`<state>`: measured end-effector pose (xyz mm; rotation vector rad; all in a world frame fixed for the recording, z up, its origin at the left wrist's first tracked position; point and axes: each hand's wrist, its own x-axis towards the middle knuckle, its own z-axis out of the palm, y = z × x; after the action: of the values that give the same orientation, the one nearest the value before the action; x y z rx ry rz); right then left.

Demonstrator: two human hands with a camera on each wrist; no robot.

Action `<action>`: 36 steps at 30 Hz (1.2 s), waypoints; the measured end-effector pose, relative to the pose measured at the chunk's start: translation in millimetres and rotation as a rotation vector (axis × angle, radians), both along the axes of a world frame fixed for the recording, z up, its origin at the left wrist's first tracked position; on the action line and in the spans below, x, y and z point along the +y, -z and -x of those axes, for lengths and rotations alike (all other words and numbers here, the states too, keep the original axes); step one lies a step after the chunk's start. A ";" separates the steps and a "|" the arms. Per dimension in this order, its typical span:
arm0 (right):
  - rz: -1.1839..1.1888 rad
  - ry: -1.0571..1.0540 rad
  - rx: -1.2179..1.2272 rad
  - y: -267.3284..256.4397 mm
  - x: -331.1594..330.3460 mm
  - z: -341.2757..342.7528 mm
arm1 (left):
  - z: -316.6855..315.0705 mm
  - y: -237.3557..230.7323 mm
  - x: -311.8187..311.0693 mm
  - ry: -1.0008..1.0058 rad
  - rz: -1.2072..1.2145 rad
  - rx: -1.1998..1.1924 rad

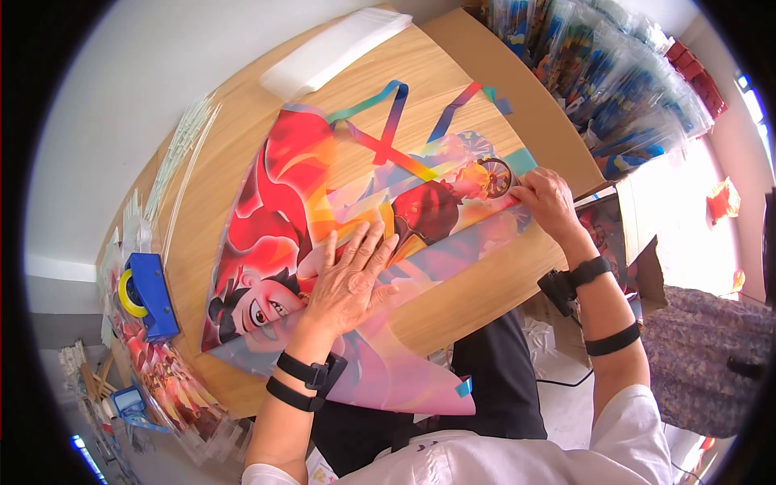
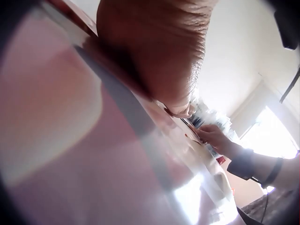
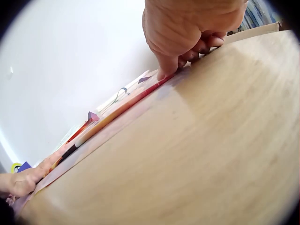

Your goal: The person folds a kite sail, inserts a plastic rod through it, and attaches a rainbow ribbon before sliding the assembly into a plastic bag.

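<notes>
A thin, brightly printed kite with cartoon figures and ribbon tails lies across the wooden table. My left hand rests flat on its middle, fingers spread over the print. At the kite's right end, close to a dark round motif, the right hand pinches the edge between thumb and curled fingers. In the right wrist view the right thumb meets a red folded edge. A pale, see-through part of the kite hangs over the table's front edge towards my lap.
A blue tape dispenser with yellow tape stands at the left, beside thin white rods. White plastic sleeves lie along the far edge. Several bagged colourful packs stand at the back right, beyond a cardboard sheet.
</notes>
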<state>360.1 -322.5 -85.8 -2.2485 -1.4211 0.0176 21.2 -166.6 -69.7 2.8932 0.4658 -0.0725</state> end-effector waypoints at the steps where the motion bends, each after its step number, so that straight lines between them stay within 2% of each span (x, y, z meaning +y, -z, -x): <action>1: -0.034 -0.003 0.024 1.1 -1.3 0.4 | 0.6 -0.4 -0.2 0.002 -0.030 0.009; 3: -0.069 -0.007 0.047 1.2 -1.7 1.5 | 1.4 -1.2 -0.6 0.002 -0.060 0.017; 6: 0.000 0.094 0.131 -8.4 -3.3 12.9 | 2.1 -0.5 -1.2 0.000 -0.053 0.047; 8: -0.296 0.024 -0.302 -19.7 8.5 40.1 | 3.4 2.3 -1.4 0.002 -0.039 0.041; 10: -0.183 -0.257 -0.205 -22.1 22.0 72.1 | 3.3 2.8 -2.1 0.003 -0.042 0.045; 12: 0.003 -0.432 -0.251 -21.0 28.1 114.4 | 1.5 0.9 -0.9 0.004 -0.049 0.047; 14: 0.040 -0.355 -0.204 -4.3 23.2 116.0 | 1.6 -0.9 -1.1 0.000 -0.047 0.059; 18: 0.089 -0.163 -0.173 -20.5 26.6 121.0 | 2.4 -1.2 -2.8 -0.005 -0.031 0.053; 20: 0.079 -0.212 -0.231 -29.6 39.8 132.0 | 1.5 -5.3 -3.7 -0.024 0.009 0.030; 22: -0.005 -0.446 -0.182 -24.0 55.2 142.2 | 1.6 -4.2 -3.7 -0.025 0.002 0.052; 24: -0.009 -0.504 -0.181 -10.0 54.1 148.5 | 1.1 -4.1 -2.8 -0.023 -0.004 0.070; 26: 0.095 -0.462 -0.211 -0.4 41.5 147.9 | 1.6 -3.6 -3.3 -0.005 -0.053 0.075; 28: 0.085 -0.405 -0.174 2.5 26.5 143.4 | 1.7 -1.3 -2.5 0.002 -0.029 0.067; 30: 0.168 -0.245 -0.193 -0.9 10.0 132.9 | 2.4 -1.2 -1.1 0.002 -0.029 0.080; 31: 0.168 -0.244 -0.193 -1.2 4.1 126.3 | 2.9 1.4 -0.2 0.009 -0.045 0.081; 33: 0.220 -0.059 -0.235 -1.1 -8.2 111.8 | 2.7 -2.4 -1.1 0.009 -0.029 0.066; 34: 0.219 -0.059 -0.236 1.7 -15.5 100.9 | 2.5 -3.8 -1.5 0.010 -0.014 0.049; 36: 0.273 0.095 -0.377 1.4 -18.0 83.5 | 2.5 -2.8 -0.7 0.010 -0.007 0.052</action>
<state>276.6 -340.5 -87.1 -2.6476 -1.5761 -0.2727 18.7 -167.3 -66.9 2.9064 0.4617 -0.1477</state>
